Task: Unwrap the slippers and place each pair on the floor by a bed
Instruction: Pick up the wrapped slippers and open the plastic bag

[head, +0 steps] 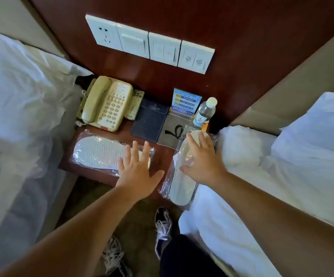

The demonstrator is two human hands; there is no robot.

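Two pairs of white slippers, each in clear plastic wrap, lie on the dark wooden nightstand (162, 156) between two beds. The left wrapped pair (98, 151) lies flat, sole up, across the front of the stand. My left hand (138, 170) hovers over its right end with fingers spread, perhaps touching the wrap. The right wrapped pair (182, 182) lies at the stand's right edge and sticks out past its front, against the right bed. My right hand (202, 156) rests flat on its upper half, fingers apart, thumb against the plastic.
A beige telephone (106, 102), a remote (135, 104), a dark folder (149, 120), a sign card (186, 100) and a water bottle (205, 111) fill the back of the stand. White beds (18, 108) flank it. My shoes (163, 226) stand on the carpet below.
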